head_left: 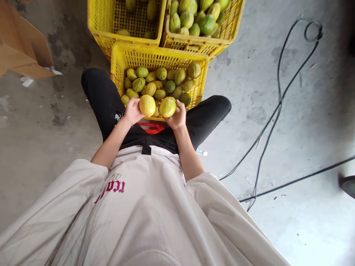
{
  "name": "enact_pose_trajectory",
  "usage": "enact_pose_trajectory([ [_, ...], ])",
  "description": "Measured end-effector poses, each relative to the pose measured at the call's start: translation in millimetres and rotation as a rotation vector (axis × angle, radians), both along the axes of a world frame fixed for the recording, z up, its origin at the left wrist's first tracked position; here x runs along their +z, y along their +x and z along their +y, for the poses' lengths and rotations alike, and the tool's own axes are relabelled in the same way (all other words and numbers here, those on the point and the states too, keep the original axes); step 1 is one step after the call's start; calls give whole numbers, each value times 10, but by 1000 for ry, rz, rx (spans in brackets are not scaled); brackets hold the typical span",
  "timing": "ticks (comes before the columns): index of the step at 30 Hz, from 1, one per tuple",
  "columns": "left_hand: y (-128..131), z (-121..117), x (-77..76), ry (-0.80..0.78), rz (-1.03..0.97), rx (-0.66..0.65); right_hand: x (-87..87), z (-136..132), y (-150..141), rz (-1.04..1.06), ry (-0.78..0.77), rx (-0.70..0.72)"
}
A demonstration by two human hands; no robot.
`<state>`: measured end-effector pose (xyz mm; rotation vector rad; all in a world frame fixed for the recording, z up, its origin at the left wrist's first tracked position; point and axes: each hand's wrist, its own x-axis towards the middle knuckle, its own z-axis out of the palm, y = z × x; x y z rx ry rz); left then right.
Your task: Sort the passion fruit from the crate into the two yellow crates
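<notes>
Two smooth, rounded fruits are held up side by side, a narrow gap between them, over the near end of a yellow slatted plastic crate (163,51). The left hand (134,111) grips the plain yellow fruit (147,105), its fingers bent around the outer side. The right hand (177,115) grips the yellow-green mottled fruit (168,107) in the same way, from the other side.

Below them, the crate holds many oval green-and-yellow fruits (151,88), lying loose against one another. It sits between bent knees in black trousers (203,120), and part of a red plastic object (152,128) shows between the thighs. The wearer's pale loose T-shirt (149,207) carries magenta lettering.

Beyond the near crate stand two more: a yellow plastic crate with few fruits (101,22) on the left, and a yellow plastic crate piled with green fruits (200,43) on the right. Over on the far left, a brown cardboard box (24,48) lies with its flaps spread. To the right, a looped black cable (280,99) trails across the grey, stained floor (249,85), and a clear bottle with a white cap (201,152) shows partly beside the right thigh
</notes>
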<state>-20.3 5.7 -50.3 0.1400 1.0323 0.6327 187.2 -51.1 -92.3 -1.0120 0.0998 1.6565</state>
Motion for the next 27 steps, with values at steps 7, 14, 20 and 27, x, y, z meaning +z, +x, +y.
enact_pose_trajectory([
  [7, 45, 7, 80, -26, 103, 71, 147, 38, -20, 8, -26, -20],
  [14, 111, -22, 177, -110, 134, 77, -19, -14, 11, 70, -80, -39],
  [20, 135, 26, 196, -84, 123, 21, -58, 34, 40, 74, -117, -74],
  [27, 89, 23, 223, -62, 152, 17, 61, 3, 19, 83, -110, -60],
])
